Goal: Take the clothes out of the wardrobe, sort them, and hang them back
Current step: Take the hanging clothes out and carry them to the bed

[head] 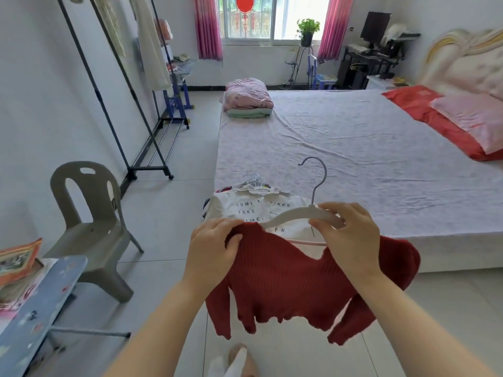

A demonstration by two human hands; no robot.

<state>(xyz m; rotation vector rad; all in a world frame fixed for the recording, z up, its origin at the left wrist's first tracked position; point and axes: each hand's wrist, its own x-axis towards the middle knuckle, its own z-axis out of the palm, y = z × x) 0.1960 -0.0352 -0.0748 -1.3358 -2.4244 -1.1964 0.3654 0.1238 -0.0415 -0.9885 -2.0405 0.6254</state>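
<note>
Bedroom with a pale tiled floor and a wide bed at one o'clock. At centre, the left hand pinches the shoulder of a red sweater while the right hand grips one arm of a white hanger, probably to steady both; whether the hanger is going in or coming out is unclear. Other clothes on hangers lie at twelve o'clock, half hidden. A rack stands at ten o'clock.

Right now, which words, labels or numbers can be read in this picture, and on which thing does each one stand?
"SOME T INGS": white shirt on the bed, first line, creased mid-word.
"TAKE": second line.
"IME": third line, start hidden.
"EN": fourth line, under the hanger.
Mark on the red cover: too blurred.
</note>
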